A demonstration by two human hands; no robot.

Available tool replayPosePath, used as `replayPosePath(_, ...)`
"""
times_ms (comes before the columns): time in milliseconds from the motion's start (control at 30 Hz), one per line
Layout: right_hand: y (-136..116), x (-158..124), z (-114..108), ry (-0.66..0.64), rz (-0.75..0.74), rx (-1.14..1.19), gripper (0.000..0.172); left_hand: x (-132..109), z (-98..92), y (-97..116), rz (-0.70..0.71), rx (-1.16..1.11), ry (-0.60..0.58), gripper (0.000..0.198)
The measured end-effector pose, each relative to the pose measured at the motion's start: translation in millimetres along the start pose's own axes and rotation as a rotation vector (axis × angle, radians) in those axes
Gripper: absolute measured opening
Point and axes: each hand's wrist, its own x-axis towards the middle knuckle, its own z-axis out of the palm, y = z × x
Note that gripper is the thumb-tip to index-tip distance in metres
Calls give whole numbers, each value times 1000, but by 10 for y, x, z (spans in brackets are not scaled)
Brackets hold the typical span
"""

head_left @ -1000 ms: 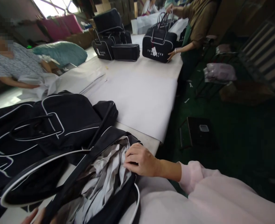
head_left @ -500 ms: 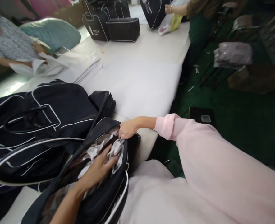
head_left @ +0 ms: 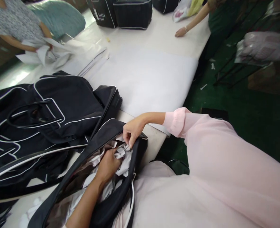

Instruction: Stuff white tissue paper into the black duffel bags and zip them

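Observation:
An open black travel bag (head_left: 116,202) with white piping lies before me, crumpled white paper (head_left: 125,164) stuffed inside it. Deep in its opening, my left hand (head_left: 109,165) is closed with curled fingers against the paper; its fingertips are partly hidden. At the bag's far end my right hand (head_left: 133,129) pinches the top of the paper beside the zipped rim. White-edged handles loop over both sides of the bag.
More black bags (head_left: 68,104) lie to the left on the white table (head_left: 151,76). Black bags (head_left: 132,14) stand at the far end. A co-worker's hand (head_left: 180,31) rests on the table at right; another person handles white paper (head_left: 45,55) at upper left.
My left hand has gone from spread fingers to curled ones in the paper. My right hand has shifted from the bag's rim onto the paper. The co-worker's hand has left the far bag.

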Motion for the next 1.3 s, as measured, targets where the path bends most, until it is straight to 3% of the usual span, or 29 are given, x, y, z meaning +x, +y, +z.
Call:
replayPosePath(167,53,-87,72,239,-193,364,41,-237,-141,24,-56,-366,204,39)
replayPosePath(333,-54,-332,178,315,-289,722,35,-594,-257,192,-166,-535,278,39)
replayPosePath(433,-131,-423,174,446,-345,639,33,-630,-305,210,-152,-526,280,39)
replayPosePath(533,-125,-463,144,511,-267,300,24,-450,-254,233,-101,-518,225,39)
replayPosePath(667,-107,-565,150,417,89,-149,25,-90,-51,375,-59,-586,134,45)
replayPosePath(733,-160,-632,176,290,244,-270,34,20,38,453,-63,-600,92,49)
replayPosePath(833,-282,-684,185,103,365,-322,43,62,93,496,-84,-589,52,53)
replayPosePath(933,-337,-645,124,-21,360,-260,37,51,93,462,-116,-569,25,53)
replayPosePath(1033,-298,-544,66,-149,288,-80,20,58,122,432,-137,-563,47,49)
replayPosePath(1167,-242,-432,139,-269,286,98,12,55,197,450,-152,-546,78,48)
replayPosePath(1233,-245,-429,229,-211,262,155,6,34,191,454,-158,-543,89,50)
replayPosePath(1300,-264,-455,323,-31,171,259,11,18,128,435,-150,-514,116,50)
